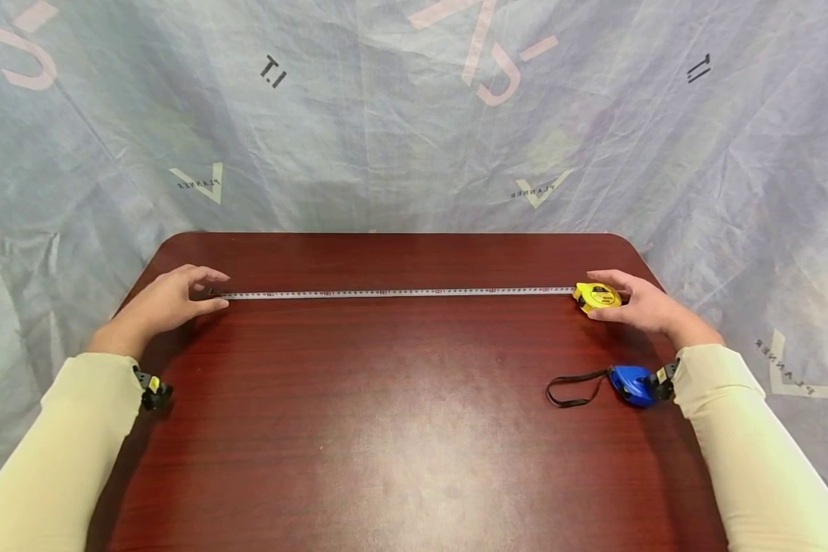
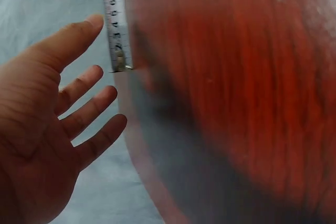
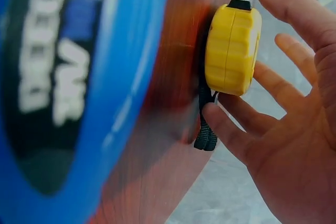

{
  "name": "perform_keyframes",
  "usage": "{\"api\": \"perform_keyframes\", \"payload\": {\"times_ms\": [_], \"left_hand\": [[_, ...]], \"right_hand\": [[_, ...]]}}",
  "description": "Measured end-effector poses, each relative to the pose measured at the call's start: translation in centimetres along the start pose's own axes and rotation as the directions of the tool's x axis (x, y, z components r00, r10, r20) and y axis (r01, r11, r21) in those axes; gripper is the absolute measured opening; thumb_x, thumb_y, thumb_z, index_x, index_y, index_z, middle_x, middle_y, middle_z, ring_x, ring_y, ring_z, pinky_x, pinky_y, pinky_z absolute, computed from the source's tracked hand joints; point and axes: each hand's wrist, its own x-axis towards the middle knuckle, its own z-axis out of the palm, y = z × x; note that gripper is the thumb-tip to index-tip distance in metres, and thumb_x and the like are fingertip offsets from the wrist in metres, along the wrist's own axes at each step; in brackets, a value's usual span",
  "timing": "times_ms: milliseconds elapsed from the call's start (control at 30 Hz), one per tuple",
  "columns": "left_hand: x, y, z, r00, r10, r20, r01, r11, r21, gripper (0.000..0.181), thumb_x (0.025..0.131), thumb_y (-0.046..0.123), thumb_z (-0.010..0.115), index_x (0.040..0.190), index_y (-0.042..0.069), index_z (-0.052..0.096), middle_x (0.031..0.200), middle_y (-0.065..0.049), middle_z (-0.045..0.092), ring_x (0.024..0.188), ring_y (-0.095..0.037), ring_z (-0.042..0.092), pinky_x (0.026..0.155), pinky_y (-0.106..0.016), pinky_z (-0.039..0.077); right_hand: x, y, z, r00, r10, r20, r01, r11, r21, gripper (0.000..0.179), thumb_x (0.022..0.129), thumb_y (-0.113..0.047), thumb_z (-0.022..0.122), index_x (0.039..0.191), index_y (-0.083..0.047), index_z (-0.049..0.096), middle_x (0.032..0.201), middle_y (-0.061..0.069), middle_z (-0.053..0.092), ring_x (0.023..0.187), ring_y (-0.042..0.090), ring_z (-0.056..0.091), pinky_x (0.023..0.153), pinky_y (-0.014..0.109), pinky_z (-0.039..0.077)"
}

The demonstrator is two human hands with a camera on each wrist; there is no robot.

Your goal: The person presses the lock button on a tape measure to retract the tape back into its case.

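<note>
A yellow tape measure (image 1: 596, 297) lies near the table's right end, its white blade (image 1: 386, 293) drawn out in a long straight line to the left. My right hand (image 1: 645, 303) is around the case with spread fingers; in the right wrist view the thumb stands off the yellow case (image 3: 231, 51), and fingertips are right at it and its dark wrist strap (image 3: 206, 129). At the other end, my left hand (image 1: 175, 299) hovers with thumb and fingers parted. The left wrist view shows the blade's metal end hook (image 2: 122, 69) just beyond those fingers, with nothing held.
A blue tape measure (image 1: 631, 385) with a black strap loop (image 1: 573, 403) lies nearer me on the right, partly under my right wrist. The reddish-brown table (image 1: 359, 429) has rounded far corners. Behind it hangs a grey printed sheet (image 1: 386, 115).
</note>
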Motion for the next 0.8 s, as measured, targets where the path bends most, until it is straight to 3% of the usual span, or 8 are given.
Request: {"api": "perform_keyframes", "payload": {"times_ms": [300, 600, 800], "left_hand": [[0.5, -1.0, 1.1, 1.000, -0.002, -0.001, 0.002, 1.000, 0.026, 0.045, 0.100, 0.024, 0.071, 0.138, 0.003, 0.058, 0.132, -0.027, 0.061, 0.122, -0.046, 0.057, 0.100, -0.066, 0.038], [0.2, -1.5, 1.0, 0.998, -0.009, -0.067, 0.015, 0.997, 0.082, 0.030, 0.101, 0.012, 0.068, 0.130, 0.008, 0.066, 0.122, -0.023, 0.069, 0.116, -0.045, 0.059, 0.093, -0.068, 0.040], [0.0, -1.3, 0.6, 0.992, 0.008, -0.125, 0.000, 0.998, 0.063, 0.027, 0.100, 0.012, 0.070, 0.127, 0.011, 0.069, 0.120, -0.022, 0.069, 0.113, -0.042, 0.061, 0.094, -0.064, 0.043]], "right_hand": [[0.1, -0.2, -0.1, 0.999, -0.003, 0.039, 0.005, 0.998, -0.055, 0.075, 0.096, -0.017, 0.076, 0.157, 0.000, 0.035, 0.159, 0.031, 0.029, 0.140, 0.053, 0.032, 0.106, 0.066, 0.033], [0.4, -0.2, 0.0, 0.998, -0.054, 0.043, 0.059, 0.991, -0.122, 0.069, 0.096, -0.012, 0.076, 0.153, 0.001, 0.040, 0.155, 0.033, 0.034, 0.138, 0.052, 0.035, 0.104, 0.066, 0.033], [-0.1, -0.4, -0.1, 0.996, -0.075, 0.044, 0.080, 0.989, -0.121, 0.064, 0.096, -0.006, 0.074, 0.152, -0.001, 0.044, 0.153, 0.031, 0.038, 0.132, 0.047, 0.041, 0.101, 0.062, 0.037]]}}
